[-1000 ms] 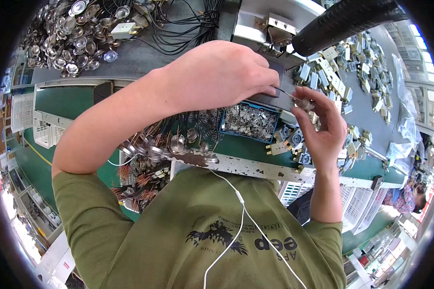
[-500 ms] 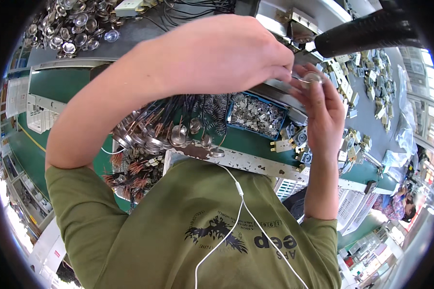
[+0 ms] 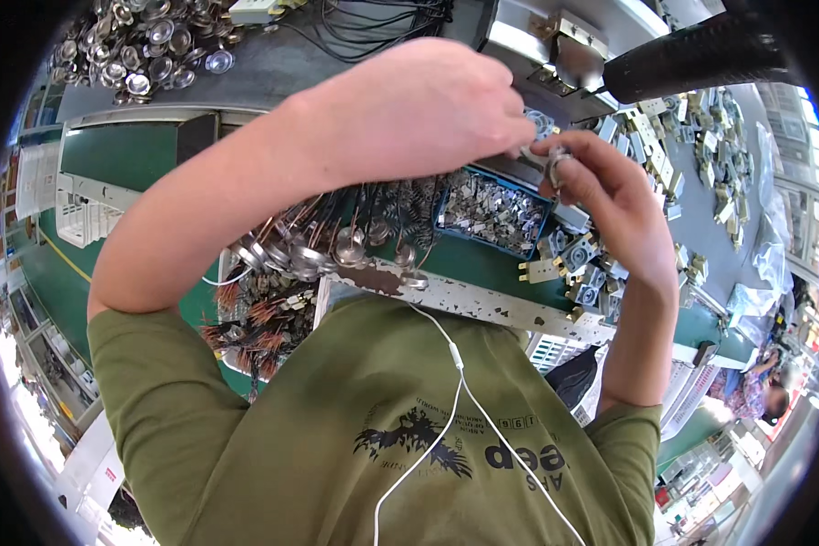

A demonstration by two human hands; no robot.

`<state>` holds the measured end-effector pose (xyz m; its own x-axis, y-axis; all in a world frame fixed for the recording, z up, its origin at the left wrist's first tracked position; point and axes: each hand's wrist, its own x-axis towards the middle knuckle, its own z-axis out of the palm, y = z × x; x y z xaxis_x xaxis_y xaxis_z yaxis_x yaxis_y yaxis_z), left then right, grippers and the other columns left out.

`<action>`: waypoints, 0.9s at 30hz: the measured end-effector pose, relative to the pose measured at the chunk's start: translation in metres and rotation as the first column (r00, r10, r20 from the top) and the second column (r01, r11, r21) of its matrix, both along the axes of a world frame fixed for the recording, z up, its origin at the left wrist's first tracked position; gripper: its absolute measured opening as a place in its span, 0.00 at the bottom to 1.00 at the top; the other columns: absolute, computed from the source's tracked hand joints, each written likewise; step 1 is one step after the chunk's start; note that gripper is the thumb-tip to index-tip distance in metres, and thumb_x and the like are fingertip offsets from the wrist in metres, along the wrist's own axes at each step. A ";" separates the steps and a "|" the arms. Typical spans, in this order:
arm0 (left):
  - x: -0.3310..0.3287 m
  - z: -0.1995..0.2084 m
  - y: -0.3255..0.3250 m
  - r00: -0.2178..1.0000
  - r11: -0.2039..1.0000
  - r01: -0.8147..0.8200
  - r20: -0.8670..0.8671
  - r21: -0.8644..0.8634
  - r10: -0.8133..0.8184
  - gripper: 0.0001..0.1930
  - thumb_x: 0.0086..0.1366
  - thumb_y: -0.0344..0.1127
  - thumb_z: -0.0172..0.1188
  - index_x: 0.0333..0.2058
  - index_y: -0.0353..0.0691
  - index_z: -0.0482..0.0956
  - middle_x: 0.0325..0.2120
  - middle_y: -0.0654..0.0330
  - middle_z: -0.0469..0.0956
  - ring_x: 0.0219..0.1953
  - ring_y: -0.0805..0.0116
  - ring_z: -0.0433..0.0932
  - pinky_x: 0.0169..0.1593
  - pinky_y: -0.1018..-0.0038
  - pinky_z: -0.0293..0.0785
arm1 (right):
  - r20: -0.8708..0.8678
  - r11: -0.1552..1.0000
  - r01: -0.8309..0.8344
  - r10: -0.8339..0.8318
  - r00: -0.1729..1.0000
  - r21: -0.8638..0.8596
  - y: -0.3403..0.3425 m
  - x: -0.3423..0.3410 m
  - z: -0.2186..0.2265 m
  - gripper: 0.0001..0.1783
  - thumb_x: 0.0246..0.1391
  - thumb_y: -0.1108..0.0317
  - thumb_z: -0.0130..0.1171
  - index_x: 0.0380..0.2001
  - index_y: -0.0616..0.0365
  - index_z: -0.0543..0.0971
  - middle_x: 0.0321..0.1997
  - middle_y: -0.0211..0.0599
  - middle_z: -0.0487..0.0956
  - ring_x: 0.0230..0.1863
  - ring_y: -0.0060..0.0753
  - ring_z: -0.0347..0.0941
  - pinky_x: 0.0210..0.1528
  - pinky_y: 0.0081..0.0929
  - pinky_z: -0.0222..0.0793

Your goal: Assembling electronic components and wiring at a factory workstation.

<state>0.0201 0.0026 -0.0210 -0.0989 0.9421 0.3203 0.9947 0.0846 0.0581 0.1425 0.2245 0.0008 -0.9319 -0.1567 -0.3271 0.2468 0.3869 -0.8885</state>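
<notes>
My right hand (image 3: 630, 205) pinches a small round metal cap (image 3: 558, 167) between thumb and fingers. Close against it, my left hand (image 3: 446, 107) is closed, its fingertips meeting the cap's far-left side. A small pale bit shows at those fingertips, too small to name. My left forearm crosses above a bundle of wired metal discs (image 3: 350, 246) and dark coiled springs. Below the two hands lies a blue tray (image 3: 482, 244) of small metal parts. Nearest to my right wrist are grey and white terminal-like blocks (image 3: 588, 273).
A black flexible tube (image 3: 692, 60) reaches in from the right, beside a metal fixture (image 3: 575, 62). Round metal caps (image 3: 146, 47) are heaped at the far left, near black cables (image 3: 364, 32). More blocks (image 3: 651, 150) cover the right bench. Copper-ended wires (image 3: 262, 318) hang near my lap.
My right hand has brought the metal cap left and a little nearer, its fingers curling in more. My left hand has shifted slightly left and stays closed by the cap.
</notes>
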 end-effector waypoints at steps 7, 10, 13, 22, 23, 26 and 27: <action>0.010 -0.004 0.010 0.982 0.988 -0.096 0.176 0.119 0.074 0.16 0.62 0.51 0.66 0.25 0.45 0.79 0.19 0.64 0.76 0.29 0.62 0.83 0.30 0.64 0.78 | -0.290 0.929 0.335 -0.367 0.884 -0.154 -0.025 0.040 -0.024 0.23 0.64 0.75 0.63 0.62 0.66 0.74 0.42 0.39 0.84 0.47 0.28 0.82 0.50 0.25 0.77; 0.016 -0.009 0.007 0.984 0.982 -0.146 0.115 0.122 0.132 0.16 0.61 0.50 0.67 0.25 0.45 0.78 0.19 0.64 0.77 0.28 0.63 0.83 0.29 0.65 0.78 | -0.383 0.915 0.394 -0.396 0.835 -0.086 -0.028 0.041 -0.029 0.22 0.66 0.76 0.61 0.62 0.65 0.74 0.42 0.37 0.83 0.46 0.25 0.81 0.50 0.24 0.77; 0.013 -0.012 0.005 0.995 0.988 -0.091 0.041 0.128 0.086 0.15 0.60 0.50 0.67 0.24 0.46 0.78 0.20 0.64 0.77 0.29 0.64 0.83 0.30 0.66 0.77 | -0.160 0.987 0.159 -0.162 0.974 -0.033 -0.010 0.022 -0.021 0.20 0.66 0.77 0.58 0.61 0.64 0.76 0.42 0.34 0.83 0.42 0.21 0.79 0.48 0.21 0.76; 0.012 -0.012 0.013 0.999 0.999 0.037 0.007 -0.002 -0.037 0.11 0.64 0.47 0.63 0.37 0.48 0.81 0.20 0.66 0.77 0.27 0.65 0.81 0.31 0.67 0.75 | -0.070 0.996 0.067 -0.063 0.996 0.057 -0.001 0.021 -0.033 0.22 0.67 0.72 0.60 0.63 0.60 0.75 0.46 0.37 0.84 0.46 0.22 0.80 0.51 0.25 0.77; 0.015 -0.009 0.011 1.000 0.998 -0.009 0.018 -0.062 0.010 0.12 0.65 0.45 0.62 0.44 0.49 0.81 0.20 0.66 0.77 0.26 0.65 0.81 0.31 0.68 0.74 | -0.217 0.981 0.140 -0.109 0.970 0.136 -0.010 0.032 -0.021 0.25 0.66 0.73 0.60 0.65 0.57 0.73 0.49 0.40 0.84 0.48 0.25 0.80 0.55 0.27 0.76; 0.017 -0.003 0.008 0.997 0.981 0.050 -0.047 -0.186 -0.059 0.19 0.67 0.40 0.60 0.56 0.53 0.77 0.21 0.66 0.77 0.27 0.65 0.81 0.33 0.68 0.73 | -0.560 0.869 0.452 -0.277 0.781 0.200 0.014 0.056 -0.024 0.28 0.65 0.75 0.59 0.68 0.53 0.72 0.55 0.39 0.83 0.53 0.29 0.80 0.58 0.29 0.75; 0.017 -0.004 0.008 0.998 0.982 0.063 -0.018 -0.180 -0.067 0.21 0.67 0.35 0.58 0.58 0.55 0.78 0.24 0.67 0.77 0.30 0.66 0.81 0.36 0.69 0.72 | -0.606 0.799 0.542 -0.303 0.736 0.258 0.032 0.062 -0.019 0.28 0.66 0.75 0.59 0.69 0.52 0.71 0.58 0.40 0.82 0.55 0.30 0.79 0.59 0.30 0.74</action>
<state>0.0373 0.0106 -0.0246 -0.0302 0.9886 0.1475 0.9993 0.0270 0.0241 0.2048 0.2567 -0.0183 -0.9032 0.3271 0.2778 0.0309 0.6953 -0.7181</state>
